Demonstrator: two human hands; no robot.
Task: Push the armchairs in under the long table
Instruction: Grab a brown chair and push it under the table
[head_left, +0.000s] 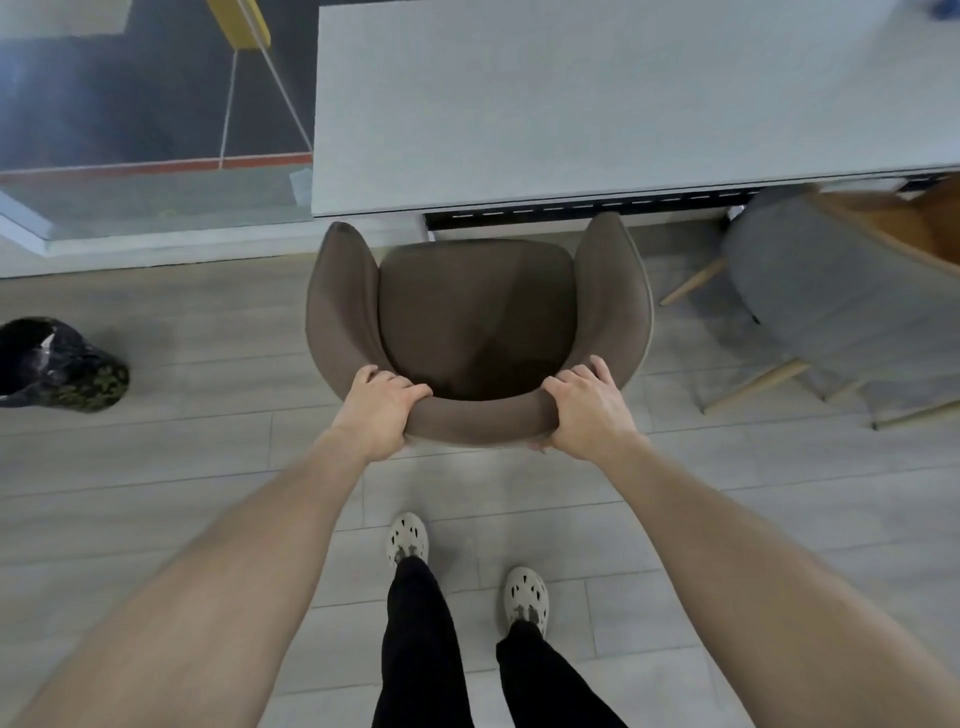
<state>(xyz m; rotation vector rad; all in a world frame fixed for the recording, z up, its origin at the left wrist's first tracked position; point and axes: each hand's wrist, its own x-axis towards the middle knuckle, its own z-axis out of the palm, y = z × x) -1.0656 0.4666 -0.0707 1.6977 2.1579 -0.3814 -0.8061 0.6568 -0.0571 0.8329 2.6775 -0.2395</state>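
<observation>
The brown armchair (475, 317) stands on the floor facing the long table (597, 104), its arm tips at the table's near edge and the seat not yet under the top. The left hand (382, 408) and the right hand (587, 408) both grip the top of the backrest, fingers curled over it and clamped on the padding. To the right, a grey chair (821, 291) sits partly under the table. A dark bag (57, 364) lies on the floor at left.
</observation>
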